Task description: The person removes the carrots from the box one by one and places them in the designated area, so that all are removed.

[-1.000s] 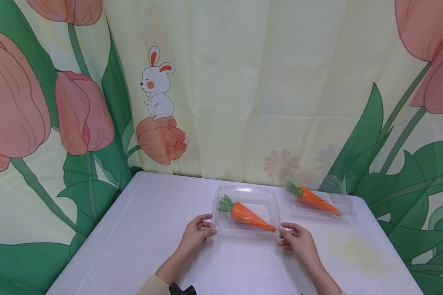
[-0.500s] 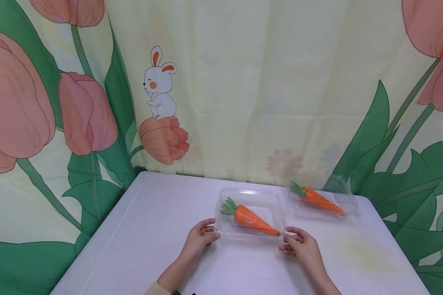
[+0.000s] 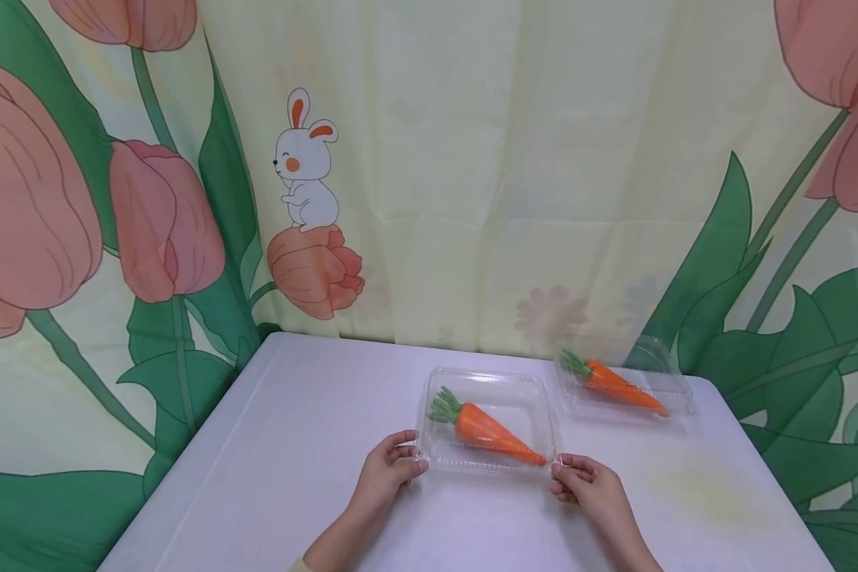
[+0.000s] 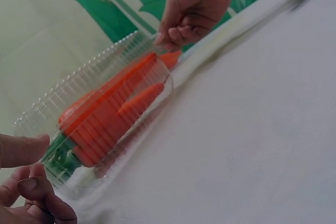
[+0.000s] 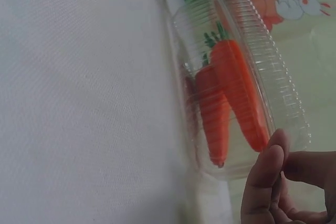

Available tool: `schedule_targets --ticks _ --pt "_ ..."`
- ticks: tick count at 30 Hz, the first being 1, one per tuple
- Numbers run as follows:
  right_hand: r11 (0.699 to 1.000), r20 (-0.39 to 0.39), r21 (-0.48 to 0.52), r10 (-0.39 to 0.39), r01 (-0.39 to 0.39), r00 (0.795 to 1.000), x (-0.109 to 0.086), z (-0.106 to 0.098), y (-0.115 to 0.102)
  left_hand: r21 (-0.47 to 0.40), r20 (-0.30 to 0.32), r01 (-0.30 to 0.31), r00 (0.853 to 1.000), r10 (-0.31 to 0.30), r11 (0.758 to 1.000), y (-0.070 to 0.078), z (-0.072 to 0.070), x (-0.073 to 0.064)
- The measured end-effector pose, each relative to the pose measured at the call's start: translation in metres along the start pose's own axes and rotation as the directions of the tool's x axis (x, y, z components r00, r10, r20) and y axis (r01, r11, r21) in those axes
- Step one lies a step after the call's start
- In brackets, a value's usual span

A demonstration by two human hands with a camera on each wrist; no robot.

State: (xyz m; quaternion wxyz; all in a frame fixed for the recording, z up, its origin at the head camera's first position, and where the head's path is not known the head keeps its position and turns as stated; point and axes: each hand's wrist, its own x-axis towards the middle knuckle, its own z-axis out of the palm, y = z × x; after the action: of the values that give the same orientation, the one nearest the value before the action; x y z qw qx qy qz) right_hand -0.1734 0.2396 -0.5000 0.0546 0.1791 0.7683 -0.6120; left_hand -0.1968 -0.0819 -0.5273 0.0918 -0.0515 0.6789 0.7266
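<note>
A clear plastic clamshell box [image 3: 504,383] is in front of me in the head view. A carrot [image 3: 499,433] lies slantwise inside it, its green top to the far left and its tip at the near right corner. My left hand [image 3: 389,470] holds the box's near left corner between thumb and fingers. At the near right corner, my right hand [image 3: 592,486] pinches the rim with thumb and forefinger. Both wrist views show orange carrot shapes [image 4: 113,114] through the ribbed plastic, doubled in the right wrist view. Whether the box touches the table is hard to tell.
A second clear plastic box [image 3: 570,405] with a carrot [image 3: 618,386] inside stands at the table's back right, just beyond the first. The white-covered table [image 3: 272,445] ends at a curtain [image 3: 443,270] printed with tulips and a rabbit.
Both hands have drawn the box a little toward me. Its carrot has come along inside. The second box stays in its place, and the head view has shifted slightly.
</note>
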Motion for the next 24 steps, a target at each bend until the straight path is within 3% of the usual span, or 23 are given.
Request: schedule_targets --ticks 6,24 --pt "1.000 -0.001 0.021 0.008 -0.008 1.000 -0.004 -0.001 0.003 -0.003 -0.017 0.001 1.000 -0.001 1.000 0.000 0.000 -0.005" --pt "0.999 0.001 -0.040 0.005 -0.005 1.000 -0.014 0.005 0.007 0.000 -0.046 -0.015 0.999 0.015 1.000 -0.004 -0.005 -0.013"
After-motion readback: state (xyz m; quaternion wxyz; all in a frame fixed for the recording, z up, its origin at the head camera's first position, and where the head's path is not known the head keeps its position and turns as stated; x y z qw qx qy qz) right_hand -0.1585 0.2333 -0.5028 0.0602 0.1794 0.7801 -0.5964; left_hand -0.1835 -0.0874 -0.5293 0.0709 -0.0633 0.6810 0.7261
